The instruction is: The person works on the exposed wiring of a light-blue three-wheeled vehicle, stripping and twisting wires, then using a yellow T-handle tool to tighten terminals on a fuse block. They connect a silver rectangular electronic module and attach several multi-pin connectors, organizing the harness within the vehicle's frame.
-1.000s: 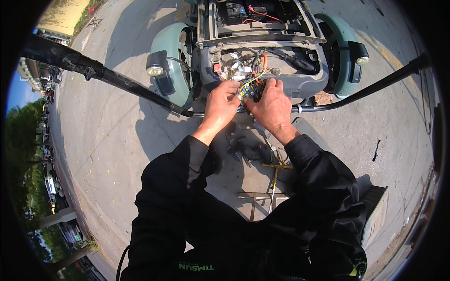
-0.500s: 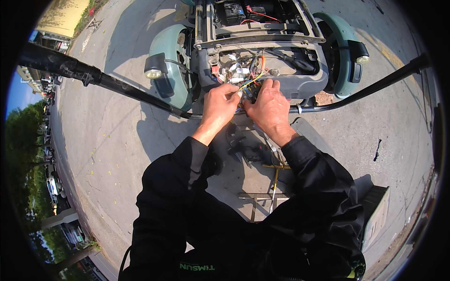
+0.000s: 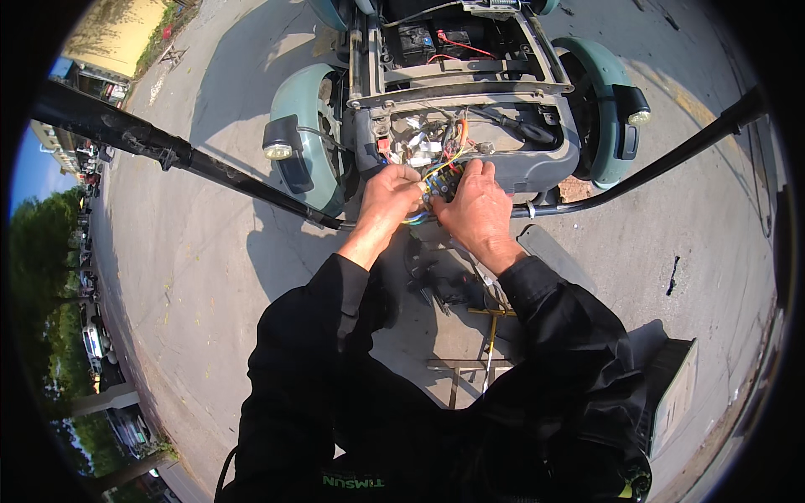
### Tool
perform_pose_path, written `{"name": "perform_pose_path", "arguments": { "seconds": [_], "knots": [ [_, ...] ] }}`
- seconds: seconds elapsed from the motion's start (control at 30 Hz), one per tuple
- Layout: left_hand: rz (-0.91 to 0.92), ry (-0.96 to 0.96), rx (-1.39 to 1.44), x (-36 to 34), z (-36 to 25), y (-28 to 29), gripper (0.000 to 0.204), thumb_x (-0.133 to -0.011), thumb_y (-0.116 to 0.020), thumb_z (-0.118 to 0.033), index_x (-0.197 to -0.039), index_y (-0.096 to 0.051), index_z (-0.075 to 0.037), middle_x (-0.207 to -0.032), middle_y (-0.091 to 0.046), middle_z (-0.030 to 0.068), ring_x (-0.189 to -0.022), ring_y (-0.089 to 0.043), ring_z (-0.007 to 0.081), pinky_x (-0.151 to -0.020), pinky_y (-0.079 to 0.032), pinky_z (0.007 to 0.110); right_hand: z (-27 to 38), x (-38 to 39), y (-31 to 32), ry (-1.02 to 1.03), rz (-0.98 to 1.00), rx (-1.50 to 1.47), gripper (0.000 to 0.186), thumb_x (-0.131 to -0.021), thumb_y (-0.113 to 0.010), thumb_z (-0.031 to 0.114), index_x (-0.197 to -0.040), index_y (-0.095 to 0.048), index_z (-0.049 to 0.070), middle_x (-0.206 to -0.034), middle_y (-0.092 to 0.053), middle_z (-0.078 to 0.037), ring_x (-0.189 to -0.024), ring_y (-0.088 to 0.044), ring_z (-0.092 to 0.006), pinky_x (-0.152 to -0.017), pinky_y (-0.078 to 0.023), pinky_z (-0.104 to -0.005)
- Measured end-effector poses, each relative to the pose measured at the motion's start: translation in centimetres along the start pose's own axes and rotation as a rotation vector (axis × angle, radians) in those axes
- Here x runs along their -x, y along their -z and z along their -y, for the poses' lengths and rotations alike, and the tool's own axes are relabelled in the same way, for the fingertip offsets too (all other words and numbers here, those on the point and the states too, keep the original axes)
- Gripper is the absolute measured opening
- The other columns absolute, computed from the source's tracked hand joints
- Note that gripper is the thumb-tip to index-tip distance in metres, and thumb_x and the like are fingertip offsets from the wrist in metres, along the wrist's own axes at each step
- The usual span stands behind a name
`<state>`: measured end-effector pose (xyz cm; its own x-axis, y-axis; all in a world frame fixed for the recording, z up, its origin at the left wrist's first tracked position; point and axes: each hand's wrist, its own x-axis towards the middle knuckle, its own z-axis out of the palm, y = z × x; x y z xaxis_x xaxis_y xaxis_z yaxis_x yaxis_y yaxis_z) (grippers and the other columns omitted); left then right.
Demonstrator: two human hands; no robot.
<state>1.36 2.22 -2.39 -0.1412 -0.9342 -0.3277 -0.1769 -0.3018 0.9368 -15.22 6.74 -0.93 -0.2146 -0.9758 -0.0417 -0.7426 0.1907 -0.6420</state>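
A dark, roughly rectangular terminal block (image 3: pixel 442 184) with small round metallic studs and thin coloured wires on it sits just above the centre of the frame, between the two hands and tilted at the near edge of a grey moulded plastic housing (image 3: pixel 537 172). The right hand (image 3: pixel 480 205) grasps it, fingers curled over its right side and thumb along the lower edge. The left hand (image 3: pixel 390 199) has thumb and fingertips drawn together at the block's left end among the wires; I cannot tell what, if anything, is pinched there.

The block looks light and rigid, probably brittle at its edges; the wires look soft and would tug at it. It seems best held by its solid sides, clear of the studs.

Just above the hands, a slender yellow wire (image 3: pixel 457 153) loops past white plastic connectors (image 3: pixel 426 147) and a thick orange cable (image 3: pixel 464 132) inside the housing's open tray. Pale green curved fenders (image 3: pixel 291 101) flank it, each with a lamp. A black battery (image 3: pixel 414 46) shows at top centre. Lower centre, a yellow T-handled tool (image 3: pixel 491 335) lies near the sleeves.
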Motion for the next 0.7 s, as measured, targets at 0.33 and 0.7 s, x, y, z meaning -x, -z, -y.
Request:
{"name": "perform_pose_path", "arguments": {
  "seconds": [0.33, 0.7],
  "knots": [
    [0.019, -0.614, -0.673, 2.4, -1.8, -1.1, 0.025, -0.092, -0.067, -0.004, -0.116, -0.070, -0.009, -0.109, -0.067, 0.0134, -0.096, -0.068, 0.0355, -0.082, -0.055, 0.042, 1.0, 0.3, 0.9, -0.033, 0.040, 0.011, 0.066, -0.076, -0.085, 0.037, -0.114, -0.050, -0.004, -0.115, -0.058, -0.024, -0.101, -0.069, -0.0415, -0.084, -0.058, -0.0476],
    [-0.053, -0.605, -0.621, 2.1, -1.2, -1.6, 0.025, -0.088, -0.070, 0.001, -0.111, -0.076, -0.008, -0.097, -0.069, 0.0123, -0.078, -0.067, 0.0286, -0.071, -0.053, 0.037, -2.4, -0.5, 0.4, 0.081, 0.014, -0.113, 0.054, -0.080, -0.080, 0.031, -0.116, -0.059, -0.004, -0.113, -0.063, -0.023, -0.100, -0.067, -0.0407, -0.088, -0.055, -0.0470]
  ]
}}
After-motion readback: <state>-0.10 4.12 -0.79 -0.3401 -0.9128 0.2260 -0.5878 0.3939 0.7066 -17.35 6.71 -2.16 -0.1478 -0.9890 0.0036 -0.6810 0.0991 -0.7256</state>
